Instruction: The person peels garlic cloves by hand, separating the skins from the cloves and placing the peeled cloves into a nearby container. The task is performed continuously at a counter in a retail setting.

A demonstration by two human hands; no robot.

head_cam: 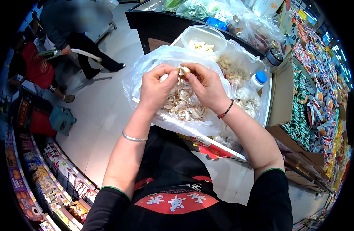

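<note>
My left hand (pixel 159 85) and my right hand (pixel 204 85) meet over a clear plastic bag (pixel 133 78). Thumb and forefinger of each pinch a garlic clove (pixel 185 70) between them, with a bit of skin at its tip. Another pale piece, probably garlic, shows at the left fingers. Below the hands the opened bag holds a heap of loose garlic skins (pixel 184 101). Just beyond it stands a round clear plastic tub (pixel 204 31) with peeled garlic cloves (pixel 201 46) at its bottom.
Bagged garlic bulbs (pixel 249 105) and a white bottle with a blue cap (pixel 258 79) lie at the right. Beyond is a dark-lidded jar (pixel 273 57). A cardboard box (pixel 281 95) of wrapped snacks adjoins. Two people stand at the upper left, one holding a leek or large scallion (pixel 84 53).
</note>
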